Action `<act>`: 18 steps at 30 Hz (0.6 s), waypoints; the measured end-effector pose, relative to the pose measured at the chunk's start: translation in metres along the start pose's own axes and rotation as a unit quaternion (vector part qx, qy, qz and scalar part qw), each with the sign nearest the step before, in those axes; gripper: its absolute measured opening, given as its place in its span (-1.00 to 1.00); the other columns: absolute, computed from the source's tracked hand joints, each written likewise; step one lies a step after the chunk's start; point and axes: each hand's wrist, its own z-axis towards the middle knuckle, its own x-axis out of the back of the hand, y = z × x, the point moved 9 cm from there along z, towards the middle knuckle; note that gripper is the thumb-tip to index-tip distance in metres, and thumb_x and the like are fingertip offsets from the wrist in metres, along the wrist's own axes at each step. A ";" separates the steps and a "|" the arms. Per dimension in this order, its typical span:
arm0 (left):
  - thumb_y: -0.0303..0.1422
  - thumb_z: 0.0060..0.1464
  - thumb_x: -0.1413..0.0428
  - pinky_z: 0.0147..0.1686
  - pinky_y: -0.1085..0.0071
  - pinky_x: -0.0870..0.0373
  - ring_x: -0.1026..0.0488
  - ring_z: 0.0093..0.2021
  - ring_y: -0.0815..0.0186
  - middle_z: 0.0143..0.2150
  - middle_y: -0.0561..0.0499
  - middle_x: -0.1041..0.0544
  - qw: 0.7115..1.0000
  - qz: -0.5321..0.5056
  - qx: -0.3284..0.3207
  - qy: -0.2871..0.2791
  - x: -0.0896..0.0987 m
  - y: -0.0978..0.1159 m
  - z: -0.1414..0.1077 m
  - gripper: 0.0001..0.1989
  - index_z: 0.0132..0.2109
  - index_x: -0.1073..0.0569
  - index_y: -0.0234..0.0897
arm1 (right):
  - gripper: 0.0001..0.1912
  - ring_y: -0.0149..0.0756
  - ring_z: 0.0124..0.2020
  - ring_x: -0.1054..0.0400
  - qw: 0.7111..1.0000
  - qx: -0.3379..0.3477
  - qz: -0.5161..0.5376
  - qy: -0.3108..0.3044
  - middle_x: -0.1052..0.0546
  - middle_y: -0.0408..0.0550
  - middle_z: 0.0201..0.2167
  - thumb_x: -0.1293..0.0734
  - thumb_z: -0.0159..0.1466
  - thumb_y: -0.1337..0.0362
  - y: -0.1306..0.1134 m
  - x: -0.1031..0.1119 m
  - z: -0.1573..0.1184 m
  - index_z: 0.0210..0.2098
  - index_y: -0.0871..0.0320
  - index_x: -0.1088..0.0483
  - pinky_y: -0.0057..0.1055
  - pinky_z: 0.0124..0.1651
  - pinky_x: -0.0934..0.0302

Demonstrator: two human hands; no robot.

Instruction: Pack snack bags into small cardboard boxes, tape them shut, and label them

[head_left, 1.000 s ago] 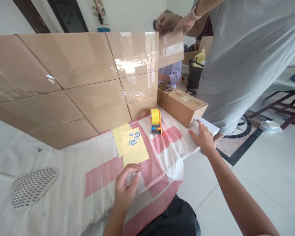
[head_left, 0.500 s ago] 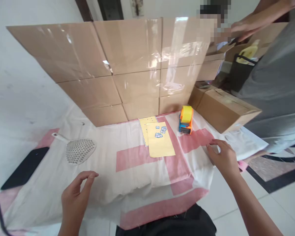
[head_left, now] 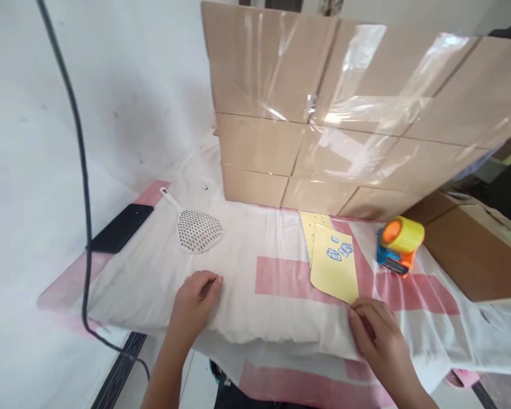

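No readable text or labels

Dotted sheet (head_left: 309, 222) partly beneath yellow paper (head_left: 333, 274)

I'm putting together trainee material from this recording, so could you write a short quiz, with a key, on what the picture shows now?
1. Multiple choice: which thing is at the fingertips of the right hand?
a) a flat black rectangular device
b) a plain yellow paper sheet with blue drawings
c) a brown cardboard box
2. True or false: the white perforated paddle with a handle lies apart from the left hand.
3. Fill in: the tape dispenser with a yellow roll and orange-and-blue body stands to the picture's ___ of the yellow sheet.

Key: 1. b; 2. true; 3. right.
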 end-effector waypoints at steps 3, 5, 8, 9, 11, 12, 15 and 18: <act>-0.18 0.30 -0.02 -0.22 0.32 -0.31 -0.43 -0.29 0.26 -0.37 0.04 -0.50 1.000 0.005 -0.024 0.000 0.001 0.007 -0.002 -0.70 -0.35 -0.44 -0.21 | -0.89 -0.22 -0.12 -0.31 0.998 0.051 -0.021 -0.028 -0.45 -0.02 -0.22 -0.30 0.39 0.32 -0.021 -0.009 0.004 -0.30 0.12 -0.31 -0.25 -0.06 -0.17; -0.22 0.32 0.00 -0.25 0.33 -0.29 -0.39 -0.34 0.29 -0.42 0.06 -0.45 0.999 0.003 -0.044 0.002 0.003 0.013 -0.003 -0.68 -0.40 -0.38 -0.22 | -0.90 -0.21 -0.12 -0.30 0.995 0.085 -0.042 -0.039 -0.44 -0.02 -0.23 -0.32 0.37 0.32 -0.033 -0.016 0.006 -0.30 0.12 -0.32 -0.26 -0.07 -0.16; -0.29 0.33 0.00 -0.27 0.35 -0.27 -0.34 -0.40 0.33 -0.48 0.09 -0.40 0.997 -0.010 -0.070 0.017 0.007 0.018 -0.005 -0.68 -0.43 -0.32 -0.23 | -0.91 -0.21 -0.11 -0.30 0.991 0.110 -0.065 -0.043 -0.44 -0.02 -0.23 -0.33 0.36 0.31 -0.041 -0.024 0.008 -0.29 0.12 -0.34 -0.28 -0.07 -0.17; -0.32 0.33 0.00 -0.27 0.36 -0.26 -0.34 -0.41 0.35 -0.48 0.10 -0.39 0.997 -0.016 -0.077 0.023 0.008 0.020 -0.006 -0.68 -0.43 -0.30 -0.23 | -0.92 -0.21 -0.11 -0.30 0.990 0.112 -0.072 -0.043 -0.45 -0.02 -0.23 -0.32 0.37 0.30 -0.041 -0.025 0.008 -0.29 0.12 -0.34 -0.29 -0.07 -0.18; -0.36 0.33 -0.01 -0.28 0.37 -0.26 -0.33 -0.42 0.37 -0.50 0.12 -0.37 0.995 -0.027 -0.092 0.035 0.011 0.022 -0.007 -0.69 -0.43 -0.27 -0.24 | -0.92 -0.21 -0.11 -0.31 0.989 0.108 -0.089 -0.049 -0.45 -0.01 -0.22 -0.32 0.37 0.28 -0.038 -0.026 0.007 -0.27 0.12 -0.35 -0.28 -0.06 -0.18; -0.38 0.33 -0.01 -0.28 0.38 -0.26 -0.32 -0.42 0.38 -0.50 0.13 -0.35 0.994 -0.032 -0.100 0.040 0.012 0.023 -0.008 -0.69 -0.43 -0.26 -0.24 | -0.93 -0.20 -0.10 -0.32 0.988 0.108 -0.099 -0.052 -0.45 -0.01 -0.21 -0.31 0.37 0.27 -0.036 -0.026 0.006 -0.26 0.12 -0.35 -0.28 -0.06 -0.18; -0.42 0.32 -0.02 -0.30 0.39 -0.27 -0.28 -0.46 0.41 -0.52 0.15 -0.33 0.991 -0.042 -0.117 0.052 0.016 0.026 -0.008 -0.70 -0.43 -0.24 -0.24 | -0.91 -0.17 -0.09 -0.33 0.983 0.106 -0.137 -0.055 -0.46 0.01 -0.19 -0.30 0.37 0.24 -0.032 -0.025 0.002 -0.24 0.12 -0.36 -0.26 -0.08 -0.17; -0.45 0.31 -0.03 -0.33 0.40 -0.26 -0.25 -0.48 0.42 -0.54 0.15 -0.31 0.988 -0.057 -0.128 0.064 0.019 0.027 -0.009 -0.70 -0.43 -0.21 -0.25 | -0.83 -0.10 -0.07 -0.33 0.978 0.085 -0.187 -0.047 -0.49 0.03 -0.12 -0.28 0.39 0.14 -0.030 -0.023 0.001 -0.24 0.09 -0.39 -0.20 -0.10 -0.15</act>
